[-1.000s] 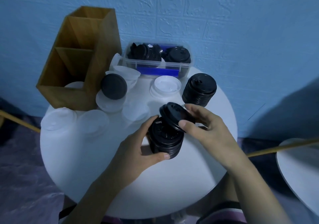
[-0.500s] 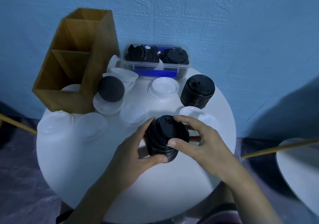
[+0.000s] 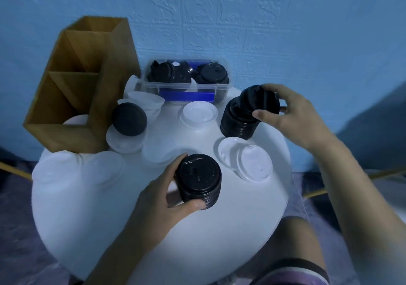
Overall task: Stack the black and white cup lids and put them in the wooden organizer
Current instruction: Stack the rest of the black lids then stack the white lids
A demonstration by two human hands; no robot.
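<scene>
L hand (image 3: 162, 199): thumb + fingers curled round the near black lid stack (image 3: 198, 180). That stack stands upright on the round white surface (image 3: 98, 225), just off centre toward 3 o'clock.

R hand (image 3: 292, 113), at approx 2 o'clock, pinches the top of the far black lid stack (image 3: 237, 122), thumb on the near side, fingers over the far side. The top few lids are tilted; the rest of the stack stands on the surface.

Wooden organizer (image 3: 98, 91) is at 10 o'clock, w/ stepped compartments open at the top. One white lid in organizer (image 3: 75, 120) lies in the lowest, front compartment. Neither black stack is in it.

Clear plastic box (image 3: 175, 87) is at 12 o'clock, against the blue wall (image 3: 285, 32), w/ loose black lids inside.

A single black lid (image 3: 129, 119) at 11 o'clock sits on a white lid (image 3: 123, 142), just beside the organizer's R side. Another white lid by the box (image 3: 200, 113) lies between the box and the far stack. An overlapping white lid pair (image 3: 246, 159) at 3 o'clock lies between the two black stacks.

More white lids at 8–9 o'clock (image 3: 55, 170); edges are hard to make out vs the white surface, so can't tell the count.
</scene>
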